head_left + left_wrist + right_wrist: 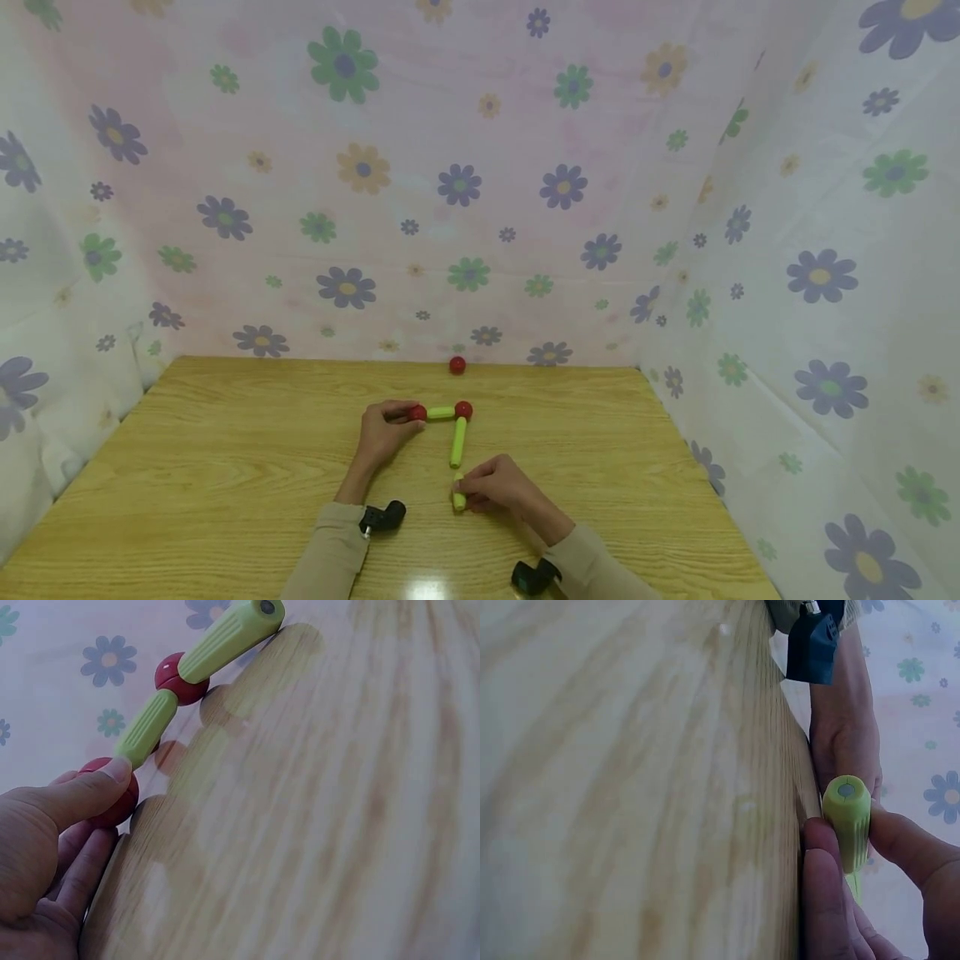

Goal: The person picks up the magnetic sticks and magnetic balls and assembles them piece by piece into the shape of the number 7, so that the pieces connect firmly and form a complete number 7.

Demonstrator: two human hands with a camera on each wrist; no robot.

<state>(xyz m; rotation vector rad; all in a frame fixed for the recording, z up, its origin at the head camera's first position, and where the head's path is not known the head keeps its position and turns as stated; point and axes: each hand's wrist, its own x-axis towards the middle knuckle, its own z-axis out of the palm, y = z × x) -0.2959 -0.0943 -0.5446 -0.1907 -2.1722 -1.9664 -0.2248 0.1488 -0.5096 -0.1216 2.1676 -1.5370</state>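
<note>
My left hand [384, 432] pinches a red ball [112, 796] between thumb and fingers at the left end of a small chain. From that ball a yellow-green rod [441, 412] runs right to a second red ball [463, 410]. A second yellow-green rod [457, 443] extends from this ball toward me, its free end showing a grey tip in the left wrist view. My right hand [504, 487] pinches a separate ribbed yellow-green rod [847, 825] low over the table, just in front of that free end and roughly in line with it.
A loose red ball [457, 365] lies at the back edge of the wooden table [247, 467]. Flower-printed cloth [465, 233] hangs behind the table and along both sides. A black camera [384, 517] is strapped on the left wrist, another black camera [536, 576] on the right.
</note>
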